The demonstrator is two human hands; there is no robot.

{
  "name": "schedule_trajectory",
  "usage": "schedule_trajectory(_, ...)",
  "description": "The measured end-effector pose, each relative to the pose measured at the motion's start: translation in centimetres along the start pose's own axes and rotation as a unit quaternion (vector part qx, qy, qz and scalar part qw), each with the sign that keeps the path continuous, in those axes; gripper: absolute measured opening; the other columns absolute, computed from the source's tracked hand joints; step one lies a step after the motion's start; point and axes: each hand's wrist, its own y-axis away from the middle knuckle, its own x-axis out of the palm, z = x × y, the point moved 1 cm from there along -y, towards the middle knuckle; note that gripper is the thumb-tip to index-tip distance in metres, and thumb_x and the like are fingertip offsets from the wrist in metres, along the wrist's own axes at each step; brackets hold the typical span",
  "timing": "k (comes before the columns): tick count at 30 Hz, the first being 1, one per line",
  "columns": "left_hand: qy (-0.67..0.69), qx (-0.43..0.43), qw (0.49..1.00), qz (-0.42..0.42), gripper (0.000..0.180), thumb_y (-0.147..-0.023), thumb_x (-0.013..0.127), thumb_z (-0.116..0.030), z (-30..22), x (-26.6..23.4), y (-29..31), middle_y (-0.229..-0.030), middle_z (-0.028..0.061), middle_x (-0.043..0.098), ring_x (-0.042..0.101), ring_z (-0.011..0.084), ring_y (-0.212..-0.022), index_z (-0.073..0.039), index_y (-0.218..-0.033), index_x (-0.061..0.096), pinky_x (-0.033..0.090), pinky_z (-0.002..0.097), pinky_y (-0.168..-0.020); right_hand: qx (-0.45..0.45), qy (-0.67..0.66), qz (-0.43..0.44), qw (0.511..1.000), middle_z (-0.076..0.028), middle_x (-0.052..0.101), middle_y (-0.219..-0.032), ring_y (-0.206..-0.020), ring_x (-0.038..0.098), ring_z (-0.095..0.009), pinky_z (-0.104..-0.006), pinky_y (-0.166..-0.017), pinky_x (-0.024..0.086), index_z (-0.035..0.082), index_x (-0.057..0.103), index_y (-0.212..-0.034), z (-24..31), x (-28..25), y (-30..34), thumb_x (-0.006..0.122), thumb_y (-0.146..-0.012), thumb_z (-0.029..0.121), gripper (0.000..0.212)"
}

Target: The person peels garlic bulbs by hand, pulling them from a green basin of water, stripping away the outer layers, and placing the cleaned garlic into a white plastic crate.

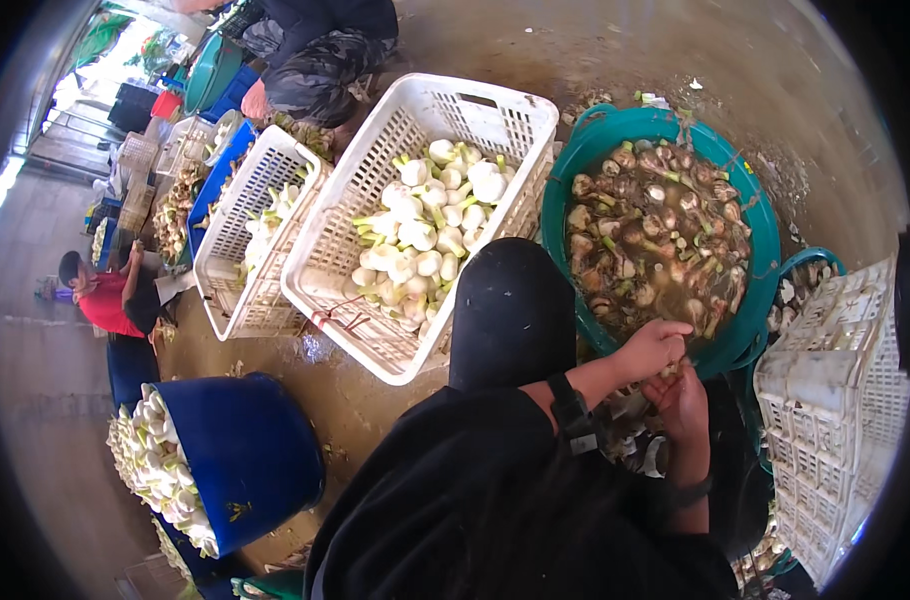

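My left hand [655,349], with a black band on its wrist, is closed at the near rim of a green tub [765,285]. Fingers curled, my right hand [683,402] meets it from below. Between them they pinch what looks like a garlic bulb [668,371], mostly covered by the fingers. Muddy water fills the tub, with many brown, unpeeled garlic bulbs [665,225] in it. Left of the tub, beyond my dark-clad knee [512,310], stands a white slotted crate [415,100]. Clean white garlic bulbs [415,235] with short green stems are heaped inside.
Another white crate [215,275] with clean bulbs stands further left. A blue tub [245,450] heaped with white bulbs is at lower left. White crates [825,400] are stacked at my right. A person in camouflage trousers [320,80] sits beyond; another in red [110,300] sits far left.
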Motion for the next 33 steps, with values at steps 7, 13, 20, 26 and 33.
schedule_trajectory(7,-0.411,0.057,0.909,0.045,0.039,-0.079,0.054,-0.028,-4.6,-0.3,1.9,-0.080,0.0137,0.058,0.057,0.0309,-0.077,-0.003,-0.108,0.053,0.044,0.0336,-0.075,-0.357,0.435,0.031,0.826,-0.006,0.060,-0.083,-0.063,0.057,-0.012,-0.0227,-0.049,0.047,0.003,0.052,-0.100,0.8,-1.6,-0.5,0.044,-0.089,0.011,0.016)
schedule_trajectory(13,-0.410,0.387,0.820,0.101,0.046,-0.059,0.053,0.004,-4.6,0.8,3.2,-0.107,0.0142,0.054,0.047,0.0332,-0.106,-0.004,-0.104,0.054,0.040,0.0379,-0.087,-0.048,-0.048,-0.003,0.998,-0.004,0.057,-0.079,-0.063,0.055,-0.012,-0.0211,-0.046,0.044,0.004,0.052,-0.102,1.6,-2.7,-0.4,0.050,-0.086,0.016,0.020)
schedule_trajectory(20,0.215,-0.018,0.973,-0.084,0.015,-0.086,0.053,-0.012,-3.1,-1.1,2.1,-0.097,0.0086,0.061,0.058,0.0158,-0.086,-0.004,-0.097,0.059,0.049,0.0258,-0.071,-0.280,0.018,0.165,0.946,-0.008,0.056,-0.102,-0.093,0.054,-0.017,-0.0335,-0.081,0.045,0.005,0.051,-0.104,0.3,-0.7,2.4,0.046,-0.090,0.015,0.019)
schedule_trajectory(26,0.395,0.004,0.918,0.049,0.048,-0.086,0.044,-0.046,-3.5,3.1,3.8,-0.111,0.0125,0.053,0.053,0.0215,-0.098,-0.009,-0.116,0.040,0.045,0.0333,-0.081,-0.231,-0.070,0.170,0.955,-0.010,0.056,-0.103,-0.086,0.058,-0.019,-0.0316,-0.073,0.048,0.001,0.045,-0.108,2.3,0.8,4.8,0.040,-0.092,0.022,0.027)
schedule_trajectory(33,0.165,-0.020,0.961,0.220,0.039,-0.070,0.063,0.007,-3.4,2.5,3.3,-0.114,0.0126,0.052,0.056,0.0142,-0.092,-0.007,-0.103,0.047,0.048,0.0268,-0.073,-0.125,-0.280,0.253,0.918,-0.006,0.056,-0.076,-0.061,0.053,-0.018,-0.0305,-0.055,0.045,0.009,0.050,-0.091,3.6,-3.2,2.5,0.035,-0.092,0.027,0.023)
